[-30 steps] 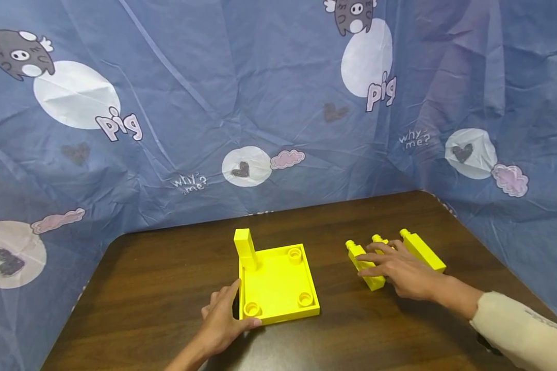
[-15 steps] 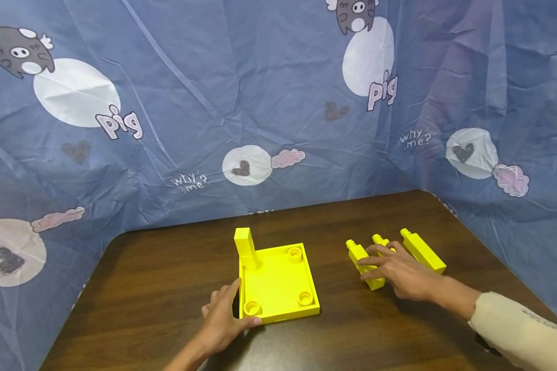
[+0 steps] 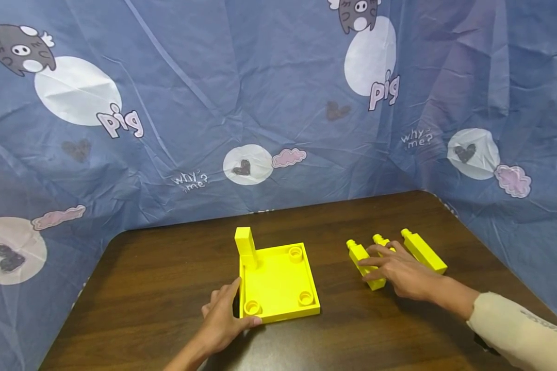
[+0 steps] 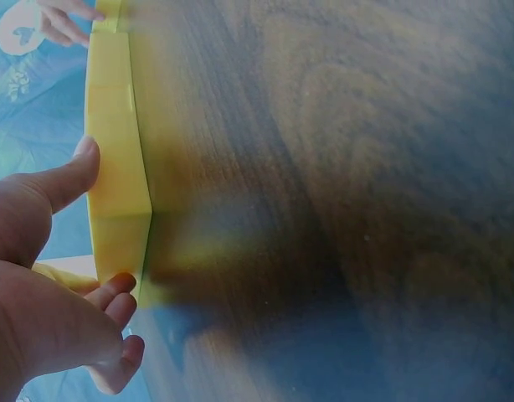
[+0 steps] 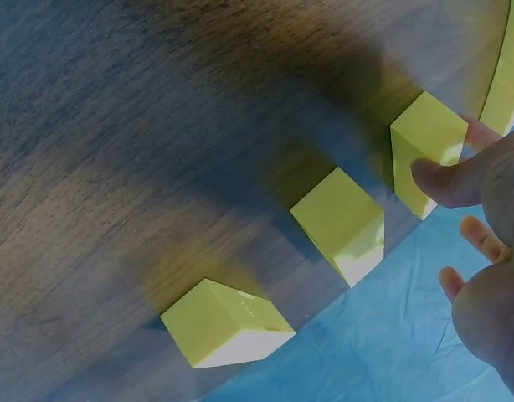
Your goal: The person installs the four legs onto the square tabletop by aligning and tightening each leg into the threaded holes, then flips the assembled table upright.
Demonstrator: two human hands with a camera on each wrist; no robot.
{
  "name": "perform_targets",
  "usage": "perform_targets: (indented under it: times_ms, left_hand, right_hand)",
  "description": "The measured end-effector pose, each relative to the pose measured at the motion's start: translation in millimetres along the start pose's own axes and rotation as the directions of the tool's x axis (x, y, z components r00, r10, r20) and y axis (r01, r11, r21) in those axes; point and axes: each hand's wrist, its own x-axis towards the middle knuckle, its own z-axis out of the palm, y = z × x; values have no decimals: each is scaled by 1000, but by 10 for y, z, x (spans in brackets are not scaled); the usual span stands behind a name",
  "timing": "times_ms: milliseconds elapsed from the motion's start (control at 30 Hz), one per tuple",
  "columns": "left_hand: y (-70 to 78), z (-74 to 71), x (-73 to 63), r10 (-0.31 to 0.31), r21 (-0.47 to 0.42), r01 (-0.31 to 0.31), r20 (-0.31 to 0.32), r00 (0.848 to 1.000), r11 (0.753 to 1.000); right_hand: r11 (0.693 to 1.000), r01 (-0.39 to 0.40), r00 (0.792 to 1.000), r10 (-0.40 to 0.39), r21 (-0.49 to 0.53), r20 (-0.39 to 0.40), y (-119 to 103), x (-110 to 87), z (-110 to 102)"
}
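Note:
An upside-down yellow toy tabletop (image 3: 277, 281) lies on the table, one square leg (image 3: 245, 246) standing at its far left corner. Round sockets show at its other corners. My left hand (image 3: 222, 318) grips the near left corner, thumb along the front edge and fingers at the left side. On the right, my right hand (image 3: 405, 270) pinches the nearest loose yellow leg (image 5: 423, 126), which lies flat with its threaded end pointing away. A second loose leg (image 5: 341, 213) is partly hidden under the hand in the head view. Farther right lies a third leg (image 3: 422, 251).
The dark wooden table (image 3: 167, 288) ends at a blue printed cloth (image 3: 283, 93) hanging behind and to the right. A stretch of bare wood separates the tabletop from the loose legs.
My right fingers have drawn in slightly around the nearest loose leg. The left hand and tabletop stay where they were.

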Motion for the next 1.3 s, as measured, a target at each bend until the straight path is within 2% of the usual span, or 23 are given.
perform_targets:
  times_ms: [333,533,633,733,833,933,1033,1300]
  left_hand:
    - [-5,-8,2,-1,3,1,-2,1000,1000]
    - [-5,-7,0,1,-6,-1,1,1000,1000]
    - [-9,-6,0,2,-2,-2,0,1000,1000]
    - [-15,-4,2,0,4,0,-2,1000,1000]
    - [-13,-3,6,-5,5,5,2,1000,1000]
    - [-3,5,11,-8,2,8,3,1000,1000]
    - [2,7,14,-7,5,7,0,1000,1000]
    - [6,2,1,-9,14,9,-1,1000,1000]
  right_hand:
    - [992,105,992,-110,-67,-65,46,38,49]
    - [991,116,992,-119,-59,-37,21,60,66]
    - [983,148,988,-151,-112,-22,26,73,74]
    - [941,223,973,-230,-253,2,48,87,82]
    - [863,302,949,-314,-405,37,66,94,99]
    - [825,324,938,-345,-463,41,65,93,106]
    - [841,306,940,-342,-446,0,52,106,84]
    - [903,215,964,-258,-372,-70,21,180,-29]
